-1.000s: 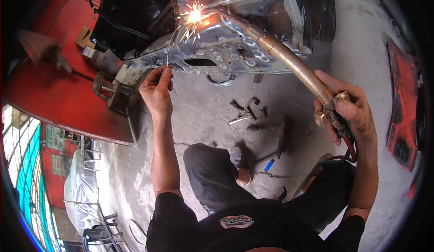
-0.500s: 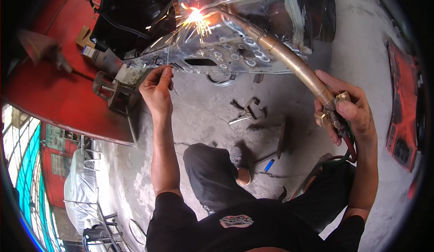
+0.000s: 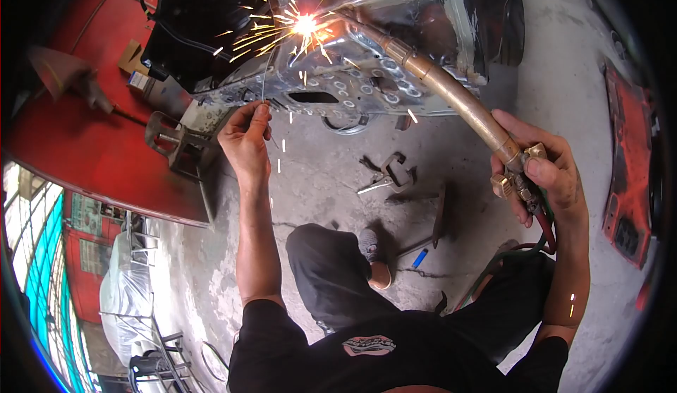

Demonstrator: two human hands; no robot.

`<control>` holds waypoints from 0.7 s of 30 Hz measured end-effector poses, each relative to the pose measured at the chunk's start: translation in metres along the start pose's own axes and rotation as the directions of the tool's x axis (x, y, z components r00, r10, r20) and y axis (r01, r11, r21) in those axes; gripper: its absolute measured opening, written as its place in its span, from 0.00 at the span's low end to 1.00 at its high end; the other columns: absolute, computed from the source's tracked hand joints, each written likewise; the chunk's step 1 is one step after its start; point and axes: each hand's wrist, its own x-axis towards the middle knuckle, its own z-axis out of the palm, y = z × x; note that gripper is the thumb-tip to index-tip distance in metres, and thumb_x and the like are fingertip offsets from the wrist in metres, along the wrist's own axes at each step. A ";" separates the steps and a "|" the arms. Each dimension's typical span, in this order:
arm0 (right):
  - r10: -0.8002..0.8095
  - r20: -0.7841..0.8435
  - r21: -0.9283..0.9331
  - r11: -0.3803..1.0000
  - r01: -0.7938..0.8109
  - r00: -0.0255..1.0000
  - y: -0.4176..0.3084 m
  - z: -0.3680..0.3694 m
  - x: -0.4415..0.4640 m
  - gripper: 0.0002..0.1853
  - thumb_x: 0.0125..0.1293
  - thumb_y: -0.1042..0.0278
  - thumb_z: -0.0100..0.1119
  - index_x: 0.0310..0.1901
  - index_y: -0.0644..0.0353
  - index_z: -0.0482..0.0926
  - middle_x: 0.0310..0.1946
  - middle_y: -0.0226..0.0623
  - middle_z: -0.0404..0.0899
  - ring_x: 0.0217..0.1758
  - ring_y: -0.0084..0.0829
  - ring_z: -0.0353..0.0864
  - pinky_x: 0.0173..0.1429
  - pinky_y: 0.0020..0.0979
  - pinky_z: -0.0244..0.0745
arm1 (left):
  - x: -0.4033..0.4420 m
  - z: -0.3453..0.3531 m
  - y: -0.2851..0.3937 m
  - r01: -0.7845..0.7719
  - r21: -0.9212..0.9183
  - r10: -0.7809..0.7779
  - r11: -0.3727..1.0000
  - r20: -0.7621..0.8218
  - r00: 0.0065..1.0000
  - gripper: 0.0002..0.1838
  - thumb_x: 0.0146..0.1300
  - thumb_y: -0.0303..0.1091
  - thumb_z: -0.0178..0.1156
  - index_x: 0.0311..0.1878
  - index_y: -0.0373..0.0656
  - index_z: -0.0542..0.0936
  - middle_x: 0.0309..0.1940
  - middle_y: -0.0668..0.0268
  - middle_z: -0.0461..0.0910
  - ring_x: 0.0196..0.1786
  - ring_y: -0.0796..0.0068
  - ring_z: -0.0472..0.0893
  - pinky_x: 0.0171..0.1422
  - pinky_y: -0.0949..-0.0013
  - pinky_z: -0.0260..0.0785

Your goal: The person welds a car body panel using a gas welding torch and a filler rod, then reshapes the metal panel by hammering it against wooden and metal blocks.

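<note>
My right hand (image 3: pixel 546 167) is closed around the valve end of a brass gas welding torch (image 3: pixel 458 93), with red and green hoses (image 3: pixel 544 232) trailing from it. The torch tip reaches a bright, sparking spot (image 3: pixel 305 24) on a bare metal car body panel (image 3: pixel 367 82). Between the thumb and fingers of my left hand (image 3: pixel 247 135) is pinched a thin filler rod (image 3: pixel 264 79). It points up towards the panel, left of the glow. Glare hides the exact meeting point of tip and metal.
A locking clamp (image 3: pixel 389 174) and a blue lighter-like object (image 3: pixel 420 257) lie on the concrete floor (image 3: pixel 317 195). At left is a red panel (image 3: pixel 70 153) with a metal bracket (image 3: pixel 173 139) at its edge. Another red panel (image 3: pixel 627 174) lies at right.
Sparks spread wider, and some now fall past my left hand and near my right forearm. Both hands, the torch and the rod stay almost in place.
</note>
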 end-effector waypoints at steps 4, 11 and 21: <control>0.025 0.004 -0.004 1.000 -0.025 1.000 -0.003 0.002 -0.001 0.37 0.64 0.58 0.61 0.71 0.69 0.68 0.36 0.45 0.79 0.16 0.27 0.77 0.17 0.25 0.75 | 0.000 -0.001 -0.001 -0.002 0.005 0.002 1.000 -0.002 1.000 0.09 0.68 0.27 0.67 0.45 0.29 0.85 0.29 0.66 0.82 0.26 0.84 0.73 0.29 0.80 0.62; 0.017 0.015 0.000 1.000 -0.017 1.000 -0.002 0.001 -0.001 0.36 0.64 0.59 0.60 0.71 0.69 0.67 0.36 0.45 0.79 0.16 0.27 0.77 0.16 0.25 0.75 | 0.000 -0.001 0.000 -0.002 0.016 0.002 1.000 -0.001 1.000 0.09 0.68 0.27 0.67 0.45 0.29 0.85 0.29 0.66 0.82 0.26 0.84 0.73 0.29 0.79 0.63; 0.022 0.015 -0.007 1.000 -0.022 1.000 -0.002 0.000 -0.001 0.36 0.64 0.58 0.60 0.72 0.69 0.67 0.36 0.45 0.79 0.16 0.27 0.77 0.16 0.26 0.74 | 0.000 -0.001 -0.002 0.006 0.023 -0.006 1.000 -0.001 1.000 0.10 0.68 0.27 0.67 0.45 0.28 0.84 0.30 0.65 0.82 0.26 0.84 0.73 0.30 0.79 0.62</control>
